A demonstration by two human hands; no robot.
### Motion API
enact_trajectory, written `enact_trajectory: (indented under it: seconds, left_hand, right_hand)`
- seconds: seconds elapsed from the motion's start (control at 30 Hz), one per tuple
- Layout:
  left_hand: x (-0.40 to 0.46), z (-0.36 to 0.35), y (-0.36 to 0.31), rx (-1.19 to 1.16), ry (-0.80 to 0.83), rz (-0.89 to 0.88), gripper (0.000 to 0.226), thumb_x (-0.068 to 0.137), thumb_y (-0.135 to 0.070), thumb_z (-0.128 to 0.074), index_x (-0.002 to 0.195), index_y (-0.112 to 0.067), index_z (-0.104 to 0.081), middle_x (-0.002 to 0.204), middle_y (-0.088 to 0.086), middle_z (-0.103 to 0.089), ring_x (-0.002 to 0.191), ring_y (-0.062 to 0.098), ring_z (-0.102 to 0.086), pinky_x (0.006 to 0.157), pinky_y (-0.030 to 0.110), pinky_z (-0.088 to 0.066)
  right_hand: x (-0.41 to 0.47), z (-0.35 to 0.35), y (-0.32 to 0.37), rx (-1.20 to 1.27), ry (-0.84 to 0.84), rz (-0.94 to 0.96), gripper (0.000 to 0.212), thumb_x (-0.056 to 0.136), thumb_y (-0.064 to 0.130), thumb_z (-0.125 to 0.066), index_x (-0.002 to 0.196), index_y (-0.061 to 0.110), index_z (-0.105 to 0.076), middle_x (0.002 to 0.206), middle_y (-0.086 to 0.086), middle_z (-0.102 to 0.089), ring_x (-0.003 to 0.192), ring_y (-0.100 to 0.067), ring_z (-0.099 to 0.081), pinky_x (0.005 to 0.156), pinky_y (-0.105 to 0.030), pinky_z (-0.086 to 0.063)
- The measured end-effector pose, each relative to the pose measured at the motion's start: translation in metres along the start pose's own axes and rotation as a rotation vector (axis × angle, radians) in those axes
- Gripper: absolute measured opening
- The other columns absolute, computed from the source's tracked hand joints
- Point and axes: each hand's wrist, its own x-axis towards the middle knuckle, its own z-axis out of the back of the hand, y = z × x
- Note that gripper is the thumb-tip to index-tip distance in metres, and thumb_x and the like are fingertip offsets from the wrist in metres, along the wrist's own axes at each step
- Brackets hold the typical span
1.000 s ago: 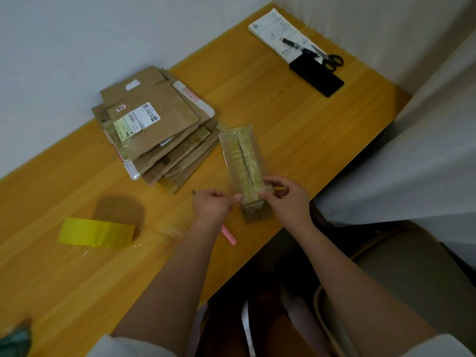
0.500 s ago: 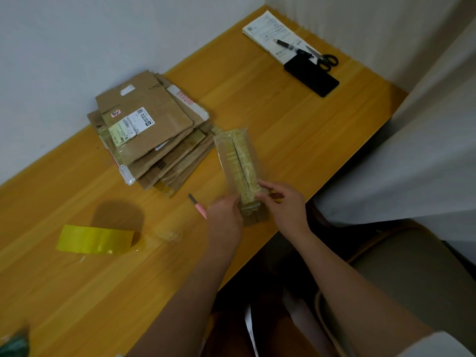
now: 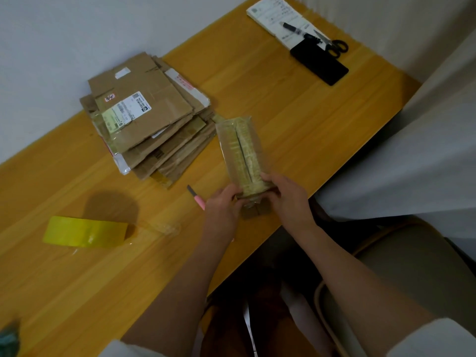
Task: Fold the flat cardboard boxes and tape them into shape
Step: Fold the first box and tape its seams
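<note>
Both hands are gripping the near end of one small folded box [image 3: 240,153], which is wrapped in shiny tape and standing on the table [image 3: 296,119] close to its front edge. The left hand [image 3: 223,207] is curling its fingers round the box's left corner; the right hand [image 3: 288,199] is pinching the right corner, thumb on top. A seam is running down the middle of the box's top face. A short brown cardboard flap is sticking out under the near end, between the two hands.

One pink-handled cutter [image 3: 197,198] is lying just left of the left hand, touching or partly under it; cannot tell which.

One stack of flat cardboard boxes [image 3: 144,119] is sitting further back on the left, near the box's far end. Count in the stack is unclear, several layers; the top one is carrying a white shipping label.

One roll of yellow tape [image 3: 85,231] is lying well to the left, with a loose clear strip trailing off its right side.

Far right corner: one printed paper sheet [image 3: 273,14], one pen [image 3: 292,27], one pair of scissors [image 3: 332,43], one black flat rectangular object [image 3: 319,63], all clustered and overlapping.
</note>
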Motion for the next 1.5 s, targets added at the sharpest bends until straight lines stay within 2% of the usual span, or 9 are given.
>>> enact_trajectory:
  seconds: [0.13, 0.4, 0.53, 0.7, 0.97, 1.07, 1.2, 1.4, 1.5]
  left_hand:
    - [-0.001, 0.002, 0.01, -0.17, -0.004, 0.069, 0.022, 0.082, 0.005, -0.067, 0.103, -0.002, -0.072, 0.096, 0.005, -0.073, 0.084, 0.013, -0.069, 0.088, 0.046, -0.055]
    - [0.006, 0.023, -0.018, -0.447, 0.133, 0.447, 0.063, 0.083, -0.028, -0.076, 0.136, -0.022, -0.045, 0.105, -0.005, -0.067, 0.087, 0.004, -0.067, 0.067, 0.014, -0.055]
    - [0.017, 0.01, -0.028, -0.344, 0.1, 0.521, 0.049, 0.082, -0.042, -0.074, 0.118, -0.011, -0.061, 0.101, -0.003, -0.067, 0.083, 0.003, -0.061, 0.061, 0.01, -0.049]
    - [0.024, -0.004, -0.019, -0.42, 0.02, 0.632, 0.019, 0.082, -0.03, -0.077, 0.085, -0.012, -0.072, 0.082, 0.002, -0.071, 0.08, 0.02, -0.068, 0.079, 0.044, -0.058]
    - [0.031, 0.002, -0.021, -0.61, 0.009, 0.789, 0.022, 0.085, -0.013, -0.074, 0.064, -0.017, -0.071, 0.072, 0.002, -0.072, 0.078, 0.025, -0.072, 0.079, 0.044, -0.059]
    - [0.03, 0.003, -0.025, -0.635, 0.01, 0.822, 0.013, 0.084, -0.013, -0.075, 0.071, -0.01, -0.073, 0.076, 0.005, -0.072, 0.079, 0.024, -0.072, 0.08, 0.042, -0.059]
    - [0.03, 0.007, -0.027, -0.658, 0.03, 0.836, 0.017, 0.084, -0.013, -0.075, 0.069, -0.009, -0.07, 0.075, 0.004, -0.07, 0.076, 0.023, -0.07, 0.078, 0.041, -0.06]
    - [0.032, 0.011, -0.023, -0.664, 0.067, 0.831, 0.016, 0.083, -0.013, -0.075, 0.069, -0.008, -0.071, 0.077, 0.007, -0.072, 0.079, 0.025, -0.071, 0.076, 0.04, -0.06]
    - [0.034, 0.015, -0.022, -0.679, 0.11, 0.817, 0.016, 0.085, -0.01, -0.073, 0.07, -0.005, -0.07, 0.08, 0.01, -0.071, 0.081, 0.025, -0.07, 0.072, 0.034, -0.059]
  right_hand:
    - [-0.001, 0.01, -0.004, 0.14, 0.038, -0.018, 0.04, 0.092, -0.002, -0.059, 0.127, 0.016, -0.063, 0.118, 0.004, -0.068, 0.101, -0.001, -0.061, 0.082, -0.004, -0.046]
    - [-0.011, 0.016, 0.006, 0.505, -0.039, -0.398, 0.047, 0.092, 0.03, -0.065, 0.137, 0.03, -0.051, 0.117, 0.008, -0.066, 0.108, -0.003, -0.061, 0.085, -0.019, -0.051]
    - [-0.005, 0.003, 0.023, 0.449, -0.065, -0.495, 0.047, 0.078, 0.051, -0.074, 0.114, 0.023, -0.062, 0.105, 0.011, -0.064, 0.094, -0.002, -0.062, 0.068, -0.015, -0.048]
    - [0.001, 0.002, 0.022, 0.512, -0.069, -0.538, 0.012, 0.086, 0.036, -0.072, 0.087, 0.035, -0.06, 0.087, 0.02, -0.064, 0.076, 0.011, -0.06, 0.06, -0.007, -0.047]
    - [0.009, 0.008, 0.009, 0.687, 0.032, -0.64, 0.033, 0.09, 0.042, -0.066, 0.11, 0.017, -0.073, 0.108, 0.004, -0.072, 0.104, -0.013, -0.066, 0.094, -0.038, -0.054]
    - [0.011, 0.018, 0.011, 0.576, 0.053, -0.606, 0.034, 0.094, 0.038, -0.061, 0.116, 0.013, -0.071, 0.114, 0.008, -0.069, 0.11, -0.01, -0.062, 0.098, -0.032, -0.05]
    - [0.007, 0.019, 0.029, 0.239, -0.323, -0.518, 0.023, 0.094, 0.028, -0.064, 0.107, 0.012, -0.074, 0.098, 0.003, -0.07, 0.092, -0.009, -0.064, 0.081, -0.025, -0.052]
    - [0.006, 0.015, 0.041, 0.078, -0.203, -0.419, 0.027, 0.091, 0.025, -0.068, 0.111, 0.006, -0.073, 0.101, -0.005, -0.074, 0.086, -0.008, -0.064, 0.078, -0.02, -0.049]
    - [0.013, 0.022, 0.04, -0.004, -0.11, -0.377, 0.025, 0.093, 0.025, -0.066, 0.1, 0.004, -0.075, 0.092, -0.009, -0.074, 0.084, -0.022, -0.068, 0.078, -0.038, -0.054]
